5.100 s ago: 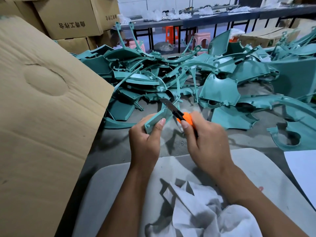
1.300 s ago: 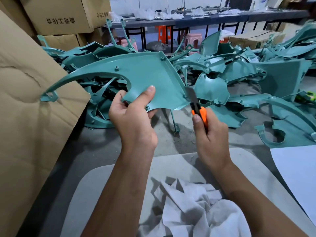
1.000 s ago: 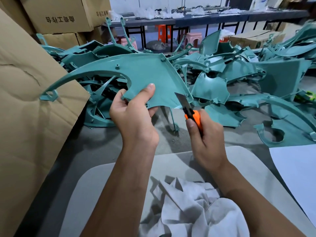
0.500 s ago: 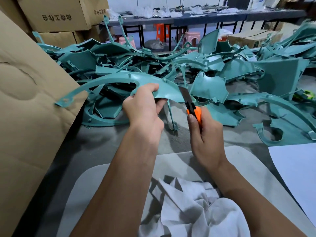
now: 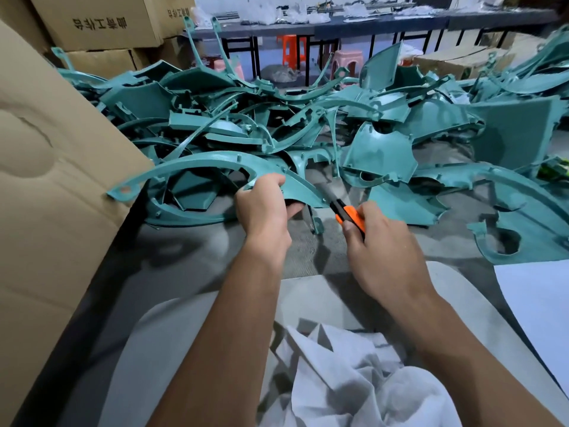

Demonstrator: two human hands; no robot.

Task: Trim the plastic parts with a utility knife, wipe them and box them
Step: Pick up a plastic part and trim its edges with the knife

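Head view: trimming is under way; wiping and boxing remain, and a heap of teal parts [image 5: 308, 124] waits across the counter's [image 5: 191, 260] far side. The left hand [image 5: 261, 208] grasps the curved plastic part [image 5: 197, 161] above the counter's middle, long axis running left-right, tip leftward. The right hand [image 5: 381, 241] clenches the utility knife [image 5: 346, 212], blade at the part's right edge.

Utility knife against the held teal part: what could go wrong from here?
1. The utility knife blade meets the teal part edge close to the left hand; a slip could cut its fingers.
2. The part's long arm hangs unsupported, so it may flex and spoil the trim.
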